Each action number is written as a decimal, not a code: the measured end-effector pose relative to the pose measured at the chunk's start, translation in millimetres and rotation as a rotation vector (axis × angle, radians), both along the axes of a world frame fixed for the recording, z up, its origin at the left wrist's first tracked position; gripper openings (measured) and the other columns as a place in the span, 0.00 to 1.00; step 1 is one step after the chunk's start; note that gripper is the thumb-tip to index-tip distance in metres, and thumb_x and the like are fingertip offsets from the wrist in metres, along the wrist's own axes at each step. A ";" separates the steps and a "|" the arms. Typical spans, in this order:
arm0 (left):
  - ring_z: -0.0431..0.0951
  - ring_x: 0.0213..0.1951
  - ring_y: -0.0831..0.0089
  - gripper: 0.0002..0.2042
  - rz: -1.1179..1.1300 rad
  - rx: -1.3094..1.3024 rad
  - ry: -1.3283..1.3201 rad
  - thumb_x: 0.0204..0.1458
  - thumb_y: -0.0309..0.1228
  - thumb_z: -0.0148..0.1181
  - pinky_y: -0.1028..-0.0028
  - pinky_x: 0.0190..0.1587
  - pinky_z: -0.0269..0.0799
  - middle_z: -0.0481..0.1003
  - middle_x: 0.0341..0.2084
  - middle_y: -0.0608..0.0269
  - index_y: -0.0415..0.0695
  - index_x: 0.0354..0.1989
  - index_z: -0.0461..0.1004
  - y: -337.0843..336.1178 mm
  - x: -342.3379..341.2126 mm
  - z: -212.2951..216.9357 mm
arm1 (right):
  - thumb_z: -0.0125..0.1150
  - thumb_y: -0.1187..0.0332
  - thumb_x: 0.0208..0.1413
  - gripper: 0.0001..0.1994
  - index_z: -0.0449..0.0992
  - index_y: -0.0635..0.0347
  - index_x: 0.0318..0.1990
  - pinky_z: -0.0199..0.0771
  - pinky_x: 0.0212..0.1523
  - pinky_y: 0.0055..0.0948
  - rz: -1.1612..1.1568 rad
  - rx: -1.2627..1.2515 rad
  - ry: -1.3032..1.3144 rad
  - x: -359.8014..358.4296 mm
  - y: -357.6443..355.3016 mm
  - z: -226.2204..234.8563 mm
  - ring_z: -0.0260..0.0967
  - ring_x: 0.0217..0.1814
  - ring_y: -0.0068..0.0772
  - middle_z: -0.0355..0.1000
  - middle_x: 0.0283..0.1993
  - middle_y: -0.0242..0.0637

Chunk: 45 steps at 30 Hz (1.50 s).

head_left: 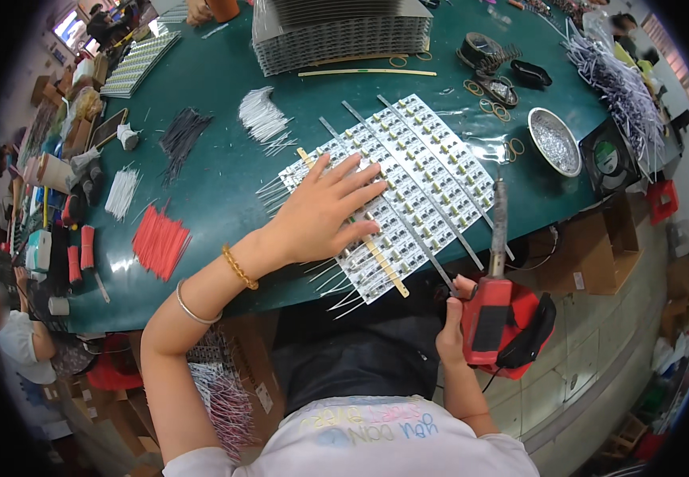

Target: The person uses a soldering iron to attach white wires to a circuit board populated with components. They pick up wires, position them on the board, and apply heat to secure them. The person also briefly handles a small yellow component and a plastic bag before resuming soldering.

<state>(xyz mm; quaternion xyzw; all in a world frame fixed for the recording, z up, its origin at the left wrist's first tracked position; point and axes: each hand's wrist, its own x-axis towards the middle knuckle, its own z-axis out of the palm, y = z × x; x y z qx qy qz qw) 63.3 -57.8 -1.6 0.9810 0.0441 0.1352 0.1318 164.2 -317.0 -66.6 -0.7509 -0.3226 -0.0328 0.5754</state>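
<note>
My left hand [330, 208] lies flat, fingers spread, on a white panel of small circuit boards [420, 155] near the table's front edge. Thin white wires [350, 298] stick out from the panel's left side. A yellow strip [386, 269] and several grey metal strips [420, 207] lie across it. At the panel's near edge, the thumb and fingers of my right hand [450, 338] pinch the end of one metal strip. Right beside that hand is a red and black soldering gun [491, 314], its grey barrel upward; it hides part of the hand.
Piles of red wires [161, 242], black wires [185, 135] and white wires [263, 118] lie left on the green table [225, 191]. A tall stack of panels [343, 40] stands at the back. At right are a metal bowl [555, 143], a black fan [608, 155] and rubber bands.
</note>
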 end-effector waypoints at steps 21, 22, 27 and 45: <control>0.58 0.62 0.54 0.27 0.014 0.025 -0.024 0.49 0.40 0.59 0.51 0.64 0.47 0.63 0.58 0.56 0.44 0.58 0.64 -2.6 -4.4 -3.7 | 0.50 0.62 0.59 0.20 0.62 0.69 0.52 0.65 0.48 0.33 0.153 0.211 0.157 9.5 -0.3 -3.6 0.64 0.48 0.37 0.68 0.43 0.43; 0.58 0.63 0.55 0.27 0.012 0.023 -0.028 0.50 0.40 0.59 0.51 0.64 0.47 0.63 0.58 0.56 0.44 0.58 0.64 -2.4 -4.8 -4.7 | 0.50 0.58 0.60 0.21 0.64 0.69 0.51 0.64 0.49 0.33 0.132 0.222 0.175 12.4 -0.9 -1.8 0.64 0.48 0.37 0.67 0.43 0.42; 0.55 0.63 0.52 0.28 0.028 0.022 -0.082 0.50 0.42 0.58 0.51 0.64 0.47 0.58 0.61 0.51 0.44 0.59 0.62 -2.2 -8.6 -11.4 | 0.51 0.64 0.60 0.29 0.52 0.77 0.61 0.69 0.34 0.30 0.012 0.491 0.139 20.6 3.3 4.8 0.68 0.32 0.37 0.68 0.30 0.42; 0.68 0.41 0.62 0.12 0.448 0.113 -0.162 0.47 0.27 0.59 0.66 0.45 0.62 0.71 0.35 0.59 0.41 0.41 0.74 90.2 -53.8 9.4 | 0.48 0.69 0.62 0.21 0.57 0.80 0.55 0.61 0.59 0.56 0.082 0.406 -0.085 123.3 8.4 34.4 0.71 0.33 0.36 0.60 0.17 0.34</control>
